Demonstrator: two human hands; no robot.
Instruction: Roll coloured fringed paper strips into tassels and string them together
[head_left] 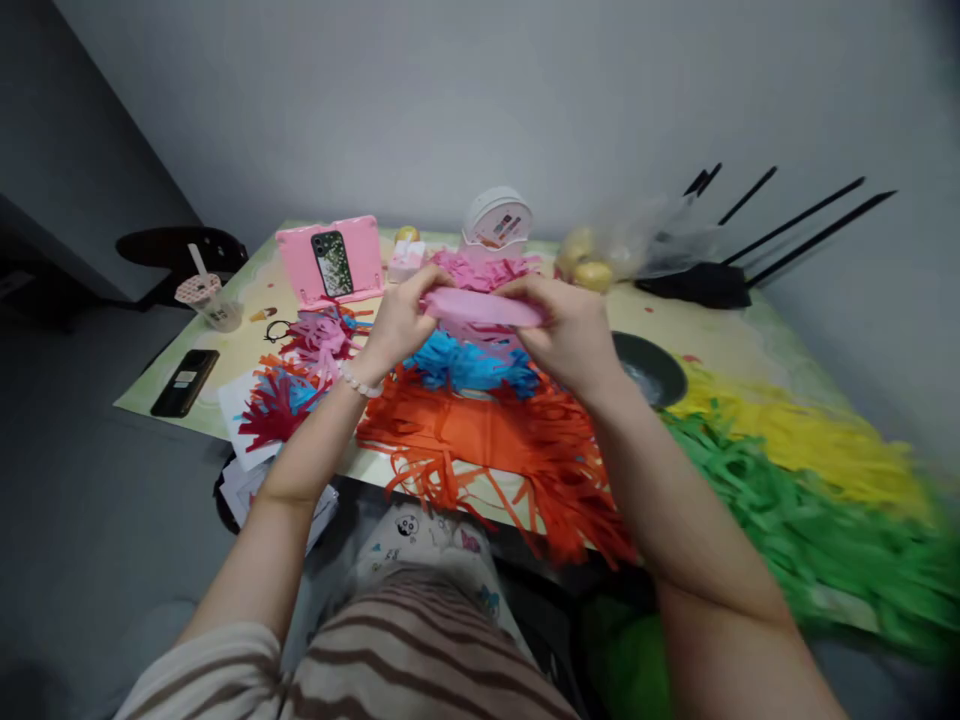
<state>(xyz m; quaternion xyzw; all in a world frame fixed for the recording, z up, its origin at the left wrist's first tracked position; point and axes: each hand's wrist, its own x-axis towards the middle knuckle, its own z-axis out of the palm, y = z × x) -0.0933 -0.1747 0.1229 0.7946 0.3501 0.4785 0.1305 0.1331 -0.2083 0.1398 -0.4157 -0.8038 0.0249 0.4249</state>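
Observation:
My left hand (409,318) and my right hand (566,325) hold up a folded pink strip (480,308), one at each end, with fingers closed on it. It looks like tissue or crepe paper, and pink fringe hangs just below it. Under the hands lies blue fringed paper (469,365). Closer to me, an orange fringed sheet (480,430) spreads over the table's front edge, its strips hanging down. Left of my left wrist are dark red and blue tassels (274,405) and a pink tassel (326,340).
A pink tablet case (296,265), a white round-topped holder (499,215) and yellow fruit (592,275) stand at the back. On the left are a drink cup (217,305) and a phone (185,382). Rightward lie a dark bowl (649,370), yellow fringe (810,430) and green fringe (810,520).

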